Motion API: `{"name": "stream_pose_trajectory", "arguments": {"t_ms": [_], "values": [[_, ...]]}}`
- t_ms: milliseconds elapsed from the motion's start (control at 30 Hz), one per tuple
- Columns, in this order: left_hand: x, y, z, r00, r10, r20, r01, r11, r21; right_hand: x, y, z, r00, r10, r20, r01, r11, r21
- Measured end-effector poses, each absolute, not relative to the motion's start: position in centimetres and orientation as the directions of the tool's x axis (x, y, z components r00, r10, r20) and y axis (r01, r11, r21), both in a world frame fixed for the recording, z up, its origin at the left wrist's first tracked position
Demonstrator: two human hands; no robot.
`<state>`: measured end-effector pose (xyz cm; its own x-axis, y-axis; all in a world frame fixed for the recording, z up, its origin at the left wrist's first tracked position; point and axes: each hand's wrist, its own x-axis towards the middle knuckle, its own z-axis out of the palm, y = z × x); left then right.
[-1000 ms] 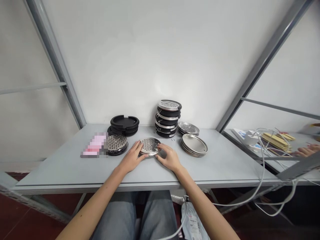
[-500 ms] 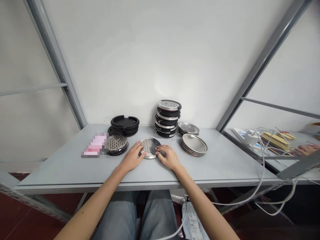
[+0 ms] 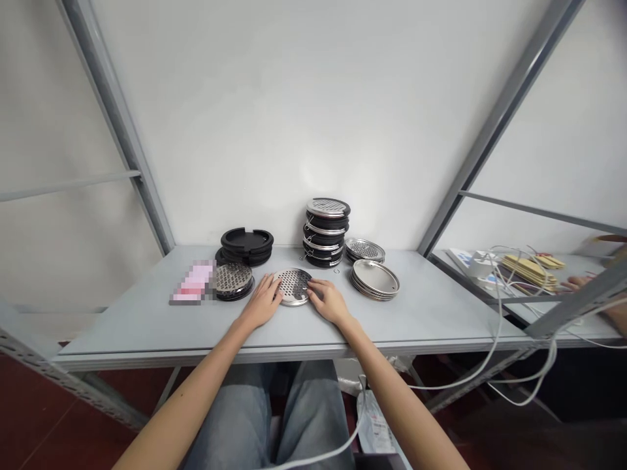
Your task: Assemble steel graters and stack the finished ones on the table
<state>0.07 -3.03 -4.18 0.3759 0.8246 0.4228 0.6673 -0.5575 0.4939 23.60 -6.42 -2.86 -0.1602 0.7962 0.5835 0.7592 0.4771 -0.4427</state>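
A round metal grater plate (image 3: pixel 292 286), shiny and dotted with holes, lies flat on the grey table in front of me. My left hand (image 3: pixel 263 301) grips its left rim, fingers along the edge and thumb at the near side. On the opposite rim, my right hand (image 3: pixel 329 300) holds it with bent fingers, the thumb toward me. To the left sits a stack of similar perforated plates (image 3: pixel 233 279). Plain round metal dishes (image 3: pixel 375 279) are piled to the right, with more perforated plates (image 3: pixel 365 249) behind them. The undersides of my fingertips are hidden.
Black rings (image 3: pixel 246 241) are stacked at the back left. A tall stack of black-ringed grater plates (image 3: pixel 327 232) stands near the wall. A blurred pink item (image 3: pixel 194 281) lies left. White cables (image 3: pixel 497 326) hang at the right, near yellow pieces (image 3: pixel 526 273) and another person's hand (image 3: pixel 577 283).
The view has shifted slightly. Both my hands stay at the rim of the grater plate, with only small finger shifts. The other person's hand at the right has moved.
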Motion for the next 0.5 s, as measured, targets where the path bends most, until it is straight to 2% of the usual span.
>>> {"name": "stream_pose_trajectory", "arguments": {"t_ms": [133,500], "values": [[0.18,-2.91,-4.14,0.315,0.833,0.456,0.663,-0.536,0.523,23.34,-7.07,-2.52,-0.166,0.798,0.580,0.763,0.476,-0.437],[0.10,-3.19,-3.88,0.309,0.850,0.427,0.653,-0.516,0.554,23.45,-7.26,-2.46,-0.172,0.778,0.605,0.807,0.464,-0.366]]}}
